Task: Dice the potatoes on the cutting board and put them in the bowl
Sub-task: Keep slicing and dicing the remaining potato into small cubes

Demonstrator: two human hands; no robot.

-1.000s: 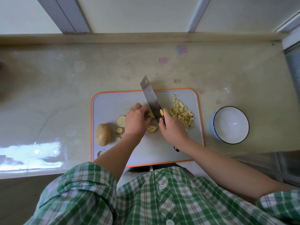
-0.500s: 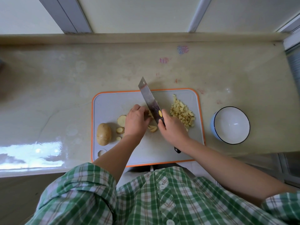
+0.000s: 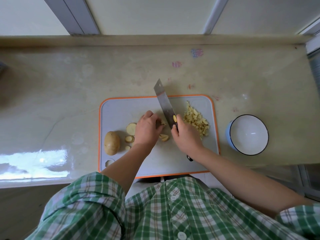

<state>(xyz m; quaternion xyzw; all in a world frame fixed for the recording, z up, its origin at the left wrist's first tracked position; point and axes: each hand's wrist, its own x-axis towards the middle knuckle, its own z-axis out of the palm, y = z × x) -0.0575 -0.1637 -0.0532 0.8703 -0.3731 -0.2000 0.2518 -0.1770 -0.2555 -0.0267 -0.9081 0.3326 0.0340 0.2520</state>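
Note:
On the grey cutting board [image 3: 121, 110] with an orange rim, my left hand [image 3: 147, 129] curls over a small stack of potato pieces [image 3: 162, 122] and holds it down. My right hand [image 3: 186, 135] grips the handle of a cleaver [image 3: 165, 105], whose blade stands right beside my left fingertips. A few cut wedges [image 3: 164, 137] lie between my hands. A pile of diced potato [image 3: 196, 122] sits on the board's right side. A whole potato [image 3: 112, 143] and round slices [image 3: 131, 129] lie at the left. The white bowl [image 3: 248, 135] stands empty, right of the board.
The board lies on a pale marble counter [image 3: 69, 101] whose front edge runs just under my forearms. A raised ledge and window frames close off the back. Faint pink and blue marks [image 3: 196, 53] dot the counter behind the board.
The cleaver has shifted slightly left toward my left fingers, its blade working through the potato pieces. My left hand has barely moved.

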